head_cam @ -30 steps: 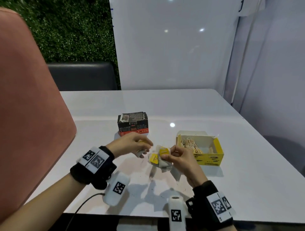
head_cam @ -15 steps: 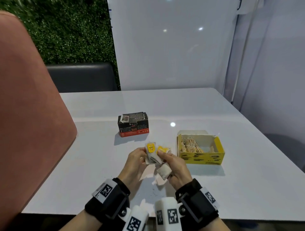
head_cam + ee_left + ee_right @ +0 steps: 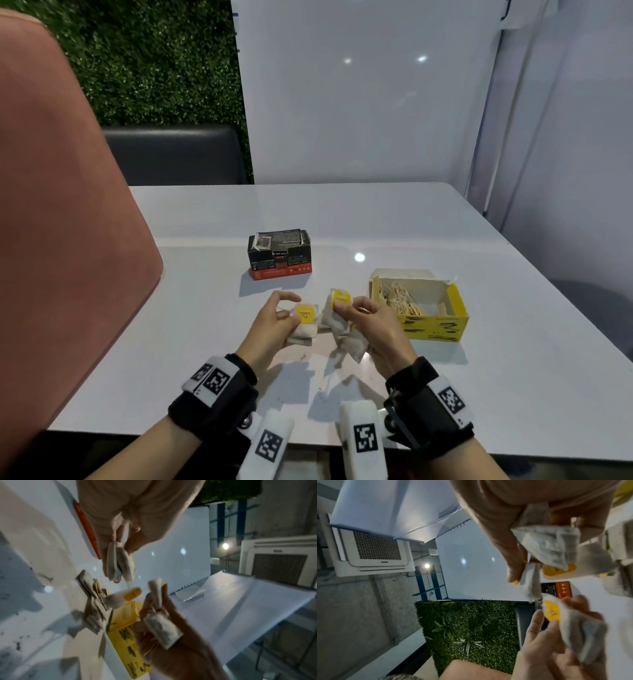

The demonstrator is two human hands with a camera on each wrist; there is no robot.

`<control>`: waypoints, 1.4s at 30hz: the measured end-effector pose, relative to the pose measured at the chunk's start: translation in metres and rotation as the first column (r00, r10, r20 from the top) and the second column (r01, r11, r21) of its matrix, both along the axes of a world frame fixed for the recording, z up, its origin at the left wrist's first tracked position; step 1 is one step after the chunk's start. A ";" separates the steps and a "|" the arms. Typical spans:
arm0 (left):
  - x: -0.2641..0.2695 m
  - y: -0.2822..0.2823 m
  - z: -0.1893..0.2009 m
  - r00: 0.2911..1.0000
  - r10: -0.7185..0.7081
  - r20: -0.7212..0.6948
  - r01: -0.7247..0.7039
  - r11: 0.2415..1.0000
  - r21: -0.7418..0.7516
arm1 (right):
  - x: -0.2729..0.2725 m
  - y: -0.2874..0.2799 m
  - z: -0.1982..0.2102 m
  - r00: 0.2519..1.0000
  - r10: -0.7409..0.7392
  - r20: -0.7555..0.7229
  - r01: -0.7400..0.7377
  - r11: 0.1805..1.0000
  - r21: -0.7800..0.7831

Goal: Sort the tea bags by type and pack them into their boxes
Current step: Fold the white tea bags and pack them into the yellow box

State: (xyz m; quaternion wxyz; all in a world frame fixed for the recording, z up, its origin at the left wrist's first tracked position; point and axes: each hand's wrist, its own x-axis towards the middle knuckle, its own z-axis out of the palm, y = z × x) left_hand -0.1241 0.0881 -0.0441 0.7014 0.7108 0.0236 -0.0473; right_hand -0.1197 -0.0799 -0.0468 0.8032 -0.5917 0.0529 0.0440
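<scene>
Hands part: left hand (image 3: 274, 323) and right hand (image 3: 368, 320) each pinch yellow-tagged tea bags (image 3: 337, 317); keep strings untangled, right drops into yellow box (image 3: 433, 323).

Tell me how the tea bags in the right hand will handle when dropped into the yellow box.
Probably floppy: the tea bags sag below the right hand. Likely light, since a pinch holds several. Strings and yellow tags may snag on the yellow box rim.

Glossy smooth white table (image 3: 513, 342), matt cardboard yellow box (image 3: 435, 329), soft papery tea bags (image 3: 339, 325).
</scene>
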 end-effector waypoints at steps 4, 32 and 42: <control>-0.004 -0.013 0.003 0.997 -0.071 -0.015 0.072 0.997 0.005 | 0.001 0.009 0.001 0.997 0.034 0.070 -0.022 0.984 -0.176; 0.000 0.029 0.094 0.881 -0.429 -0.202 0.341 0.869 -0.358 | -0.003 0.023 -0.014 0.817 0.493 -0.299 -0.316 0.817 0.483; -0.001 0.040 0.094 0.883 -0.417 -0.214 0.336 0.882 -0.329 | -0.007 0.033 -0.014 0.928 0.371 -0.025 -0.366 0.899 -0.240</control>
